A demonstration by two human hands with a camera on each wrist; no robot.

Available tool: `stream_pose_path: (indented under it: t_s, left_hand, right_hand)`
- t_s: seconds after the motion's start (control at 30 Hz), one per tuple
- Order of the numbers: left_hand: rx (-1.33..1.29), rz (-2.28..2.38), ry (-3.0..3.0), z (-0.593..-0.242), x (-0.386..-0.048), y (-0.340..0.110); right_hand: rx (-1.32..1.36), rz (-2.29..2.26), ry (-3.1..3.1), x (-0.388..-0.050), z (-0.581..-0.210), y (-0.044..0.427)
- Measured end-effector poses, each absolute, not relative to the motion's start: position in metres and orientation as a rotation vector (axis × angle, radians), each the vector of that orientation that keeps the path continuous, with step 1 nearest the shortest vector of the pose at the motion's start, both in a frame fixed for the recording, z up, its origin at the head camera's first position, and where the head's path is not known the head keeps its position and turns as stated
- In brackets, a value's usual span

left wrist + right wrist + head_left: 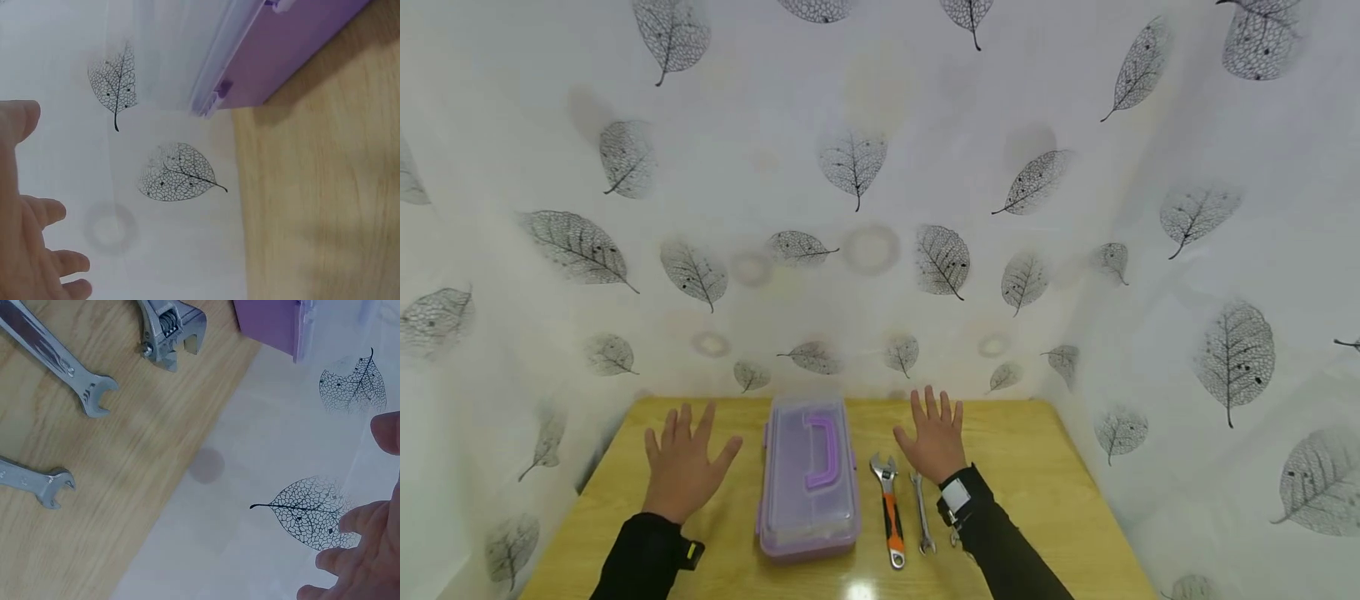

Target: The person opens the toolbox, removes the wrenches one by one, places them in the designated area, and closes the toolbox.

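Observation:
Fingers spread, my left hand (685, 467) is held over the table to the left of a lidded purple plastic box (790, 508) with a purple handle (831, 454). My right hand (936, 437), also spread, is over the table on the box's other side. Neither hand holds anything. Between the box and the right arm lie an adjustable wrench (891, 512) with an orange and black grip and a silver open-ended wrench (922, 512). A second silver wrench (37, 481) shows in the right wrist view; in the head view the right arm mostly hides it.
The light wooden table (1037, 500) ends at a back edge just behind the box. White sheeting (865, 317) printed with dark leaf skeletons rises behind the table and along both sides.

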State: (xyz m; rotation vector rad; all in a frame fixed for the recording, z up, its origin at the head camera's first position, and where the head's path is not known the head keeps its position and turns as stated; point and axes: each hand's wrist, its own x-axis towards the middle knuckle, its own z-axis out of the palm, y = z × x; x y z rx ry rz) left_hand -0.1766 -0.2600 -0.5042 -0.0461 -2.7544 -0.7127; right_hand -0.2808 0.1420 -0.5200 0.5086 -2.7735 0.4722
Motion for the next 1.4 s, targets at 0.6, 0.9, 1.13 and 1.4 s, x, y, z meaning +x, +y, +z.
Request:
stream_pose_path:
  t_s: [0.6,0.9,1.13,1.4]
  left_hand:
    - [-0.019,-0.764,-2.874,-0.51,-0.175,-0.264]
    - [-0.021,-0.78,-2.869,-0.508,-0.175,-0.261]
    - [-0.005,-0.771,-2.871,-0.505,-0.173,-0.261]
    - [-0.214,-0.814,-2.824,-0.495,-0.171,-0.2]
  right_hand:
    - [0.526,0.492,-2.774,-0.279,-0.522,0.14]
    - [0.524,0.539,-2.781,-0.279,-0.526,0.139]
    - [0.556,0.614,-2.816,-0.279,-0.53,0.131]
    - [0.884,0.747,-2.874,-0.281,-0.557,0.113]
